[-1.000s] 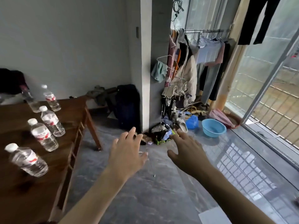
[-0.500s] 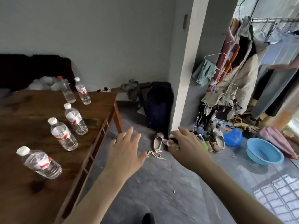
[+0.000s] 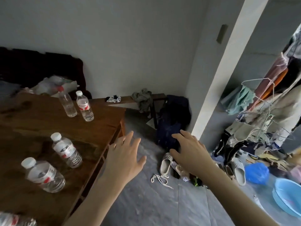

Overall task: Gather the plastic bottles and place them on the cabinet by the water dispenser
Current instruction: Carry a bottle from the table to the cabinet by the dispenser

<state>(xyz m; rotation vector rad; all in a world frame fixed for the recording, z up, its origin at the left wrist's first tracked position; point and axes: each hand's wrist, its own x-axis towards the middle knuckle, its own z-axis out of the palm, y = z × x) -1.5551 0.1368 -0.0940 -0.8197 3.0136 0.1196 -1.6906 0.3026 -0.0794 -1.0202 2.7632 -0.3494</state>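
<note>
While both hands hung empty over the floor, the scene stood thus:

Left hand (image 3: pixel 124 158): fingers straight and spread wide, palm down, holding nothing, just off the table's right edge.

Right hand (image 3: pixel 189 151): fingers loosely spread, lightly bent, holding nothing; it hovered over the shoes, well apart from the table.

Bottles: all on the table (image 3: pixel 101 126), to the left of both hands. The mid bottle (image 3: pixel 66 150) and the near bottle (image 3: pixel 43 174) stood upright, though the wide lens showed them leaning. Two far bottles (image 3: pixel 84 108) stood side by side near the back edge, one red-capped. Part of another bottle (image 3: pixel 16 220) showed at the bottom left corner; whether it stood or lay, I could not tell.

Key relation: the mid bottle lay left of the left fingertips, long axis upright; the left hand was plainly the nearer, so a leftward reach and a grasp around the body seemed likely next.

Surface: dark brown wood, bare between bottles; a plastic bag (image 3: pixel 52 84) at the far end.

Room: grey wall, grey tiled floor, scattered shoes (image 3: pixel 166 163), a blue basin (image 3: pixel 288 195), hung clothes (image 3: pixel 267 108) at right. Neither cabinet nor water dispenser was in view.
</note>
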